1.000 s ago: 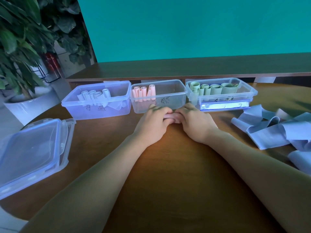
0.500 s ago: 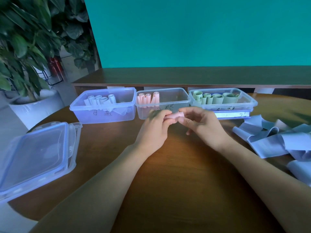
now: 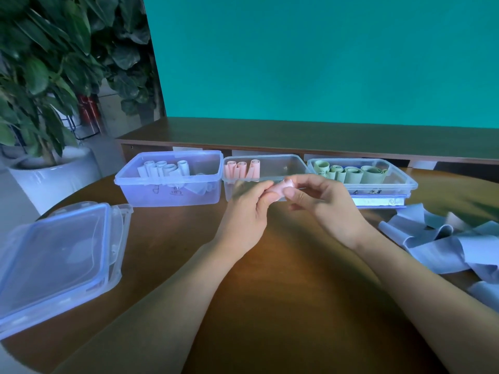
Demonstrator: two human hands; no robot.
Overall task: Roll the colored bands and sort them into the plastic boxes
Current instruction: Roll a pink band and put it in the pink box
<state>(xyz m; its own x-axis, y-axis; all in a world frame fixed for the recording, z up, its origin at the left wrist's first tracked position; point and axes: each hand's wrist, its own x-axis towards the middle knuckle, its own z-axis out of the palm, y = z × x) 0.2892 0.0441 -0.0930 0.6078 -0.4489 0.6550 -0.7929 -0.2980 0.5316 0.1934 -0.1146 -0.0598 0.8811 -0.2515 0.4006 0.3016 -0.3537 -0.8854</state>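
A small rolled pink band (image 3: 281, 189) is pinched between my left hand (image 3: 248, 211) and my right hand (image 3: 321, 203), lifted above the table just in front of the middle box. The middle clear box (image 3: 270, 160) holds three pink rolls (image 3: 243, 168). In the left bluish box (image 3: 140, 182) stand several pale blue-white rolls (image 3: 164, 168). Several green rolls (image 3: 351, 172) fill the shallow right box (image 3: 405, 182). Unrolled blue bands (image 3: 442, 241) lie in a heap at the right.
A stack of clear lids (image 3: 54, 255) lies at the table's left edge. A potted plant (image 3: 51, 168) stands beyond it on the floor. A dark wooden ledge (image 3: 297, 136) runs behind the boxes under a teal wall.
Both hands have risen off the table with the pink roll and moved toward the middle box. The camera has tilted upward.
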